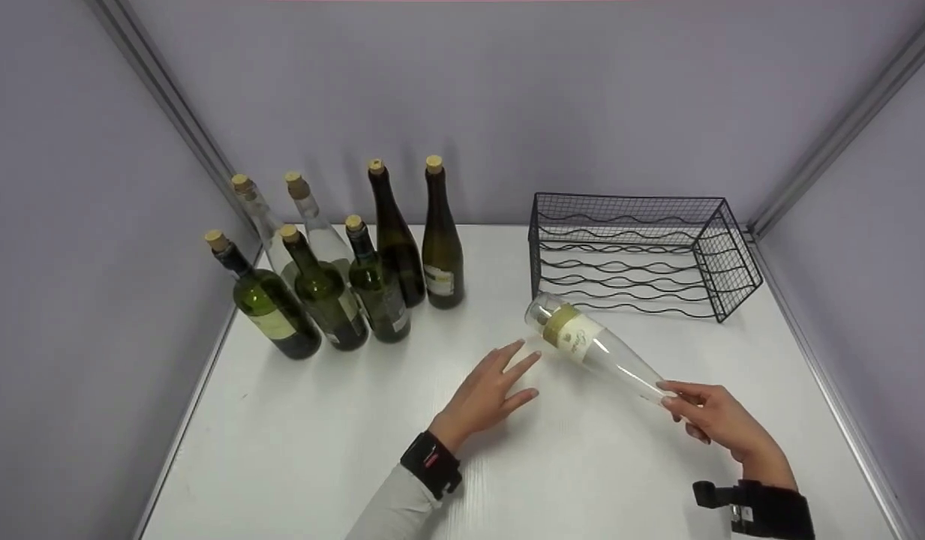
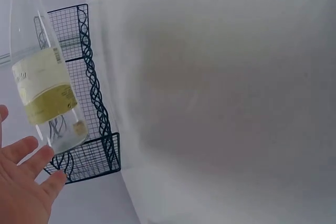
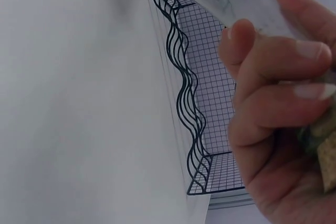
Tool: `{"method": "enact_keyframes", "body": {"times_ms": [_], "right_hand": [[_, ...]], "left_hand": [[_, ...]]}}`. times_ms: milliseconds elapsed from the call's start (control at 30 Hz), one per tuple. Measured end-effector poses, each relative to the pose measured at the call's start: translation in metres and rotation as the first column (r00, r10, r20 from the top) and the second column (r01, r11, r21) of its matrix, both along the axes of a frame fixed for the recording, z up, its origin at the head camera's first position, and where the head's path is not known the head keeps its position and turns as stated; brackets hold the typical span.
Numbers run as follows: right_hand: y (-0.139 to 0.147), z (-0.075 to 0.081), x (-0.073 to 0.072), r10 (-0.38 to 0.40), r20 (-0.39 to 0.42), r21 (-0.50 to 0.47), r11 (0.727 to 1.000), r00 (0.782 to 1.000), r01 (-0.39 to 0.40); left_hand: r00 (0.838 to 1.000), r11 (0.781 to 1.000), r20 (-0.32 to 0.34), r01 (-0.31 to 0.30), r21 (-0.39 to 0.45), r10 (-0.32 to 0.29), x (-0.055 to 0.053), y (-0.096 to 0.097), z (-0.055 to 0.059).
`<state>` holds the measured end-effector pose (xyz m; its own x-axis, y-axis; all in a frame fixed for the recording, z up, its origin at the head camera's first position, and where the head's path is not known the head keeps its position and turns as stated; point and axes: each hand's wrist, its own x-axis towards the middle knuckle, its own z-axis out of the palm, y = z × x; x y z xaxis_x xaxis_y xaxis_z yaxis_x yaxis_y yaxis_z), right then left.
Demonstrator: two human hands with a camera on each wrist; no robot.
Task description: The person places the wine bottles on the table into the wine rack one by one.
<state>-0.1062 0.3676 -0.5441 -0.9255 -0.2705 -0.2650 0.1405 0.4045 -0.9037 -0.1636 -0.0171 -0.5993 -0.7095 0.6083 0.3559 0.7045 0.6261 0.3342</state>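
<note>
My right hand [image 1: 721, 421] grips a clear glass wine bottle [image 1: 620, 367] by its neck. The bottle is tilted, its base pointing up and left toward the front left corner of the black wire rack [image 1: 620, 264]. A white and gold label wraps the lower half of the bottle. In the right wrist view the curled fingers [image 3: 278, 93] close round the neck, with the cork [image 3: 328, 163] showing below them. My left hand [image 1: 486, 391] holds nothing; its fingers are spread, just left of the bottle's base. In the left wrist view its fingertips [image 2: 44, 156] come close under that base.
At the left of the white table [image 1: 297, 450] several corked bottles stand upright: dark green ones [image 1: 327, 300], two clear ones [image 1: 323, 236] behind, and two brown ones [image 1: 441, 247] nearer the middle. The rack has wavy wire rows. Grey panels [image 1: 492, 97] close the back and sides.
</note>
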Motion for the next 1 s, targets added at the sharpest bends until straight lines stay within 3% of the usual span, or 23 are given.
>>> {"method": "enact_keyframes", "body": {"times_ms": [167, 400, 533, 700, 1000], "right_hand": [[0.011, -0.003, 0.004, -0.002, 0.014, 0.008, 1.000, 1.000, 0.002], [0.023, -0.006, 0.006, -0.107, 0.083, 0.013, 0.994, 0.991, 0.107], [0.026, -0.008, 0.007, -0.174, 0.079, 0.030, 0.985, 0.982, 0.172], [0.027, -0.010, 0.008, -0.285, 0.064, 0.035, 0.958, 0.956, 0.283], [0.030, -0.014, 0.007, -0.453, 0.091, 0.049, 0.892, 0.887, 0.450]], "left_hand": [[0.998, 1.000, 0.059, -0.008, 0.008, 0.007, 0.002, 0.000, 0.000], [0.994, 1.000, 0.110, -0.010, -0.009, 0.011, 0.003, 0.000, 0.000], [0.993, 1.000, 0.117, 0.006, -0.025, -0.003, 0.003, 0.000, -0.002], [0.992, 0.999, 0.123, 0.017, -0.048, -0.011, 0.003, 0.002, -0.004], [0.989, 0.998, 0.151, 0.020, -0.058, -0.011, 0.005, 0.006, -0.002]]}}
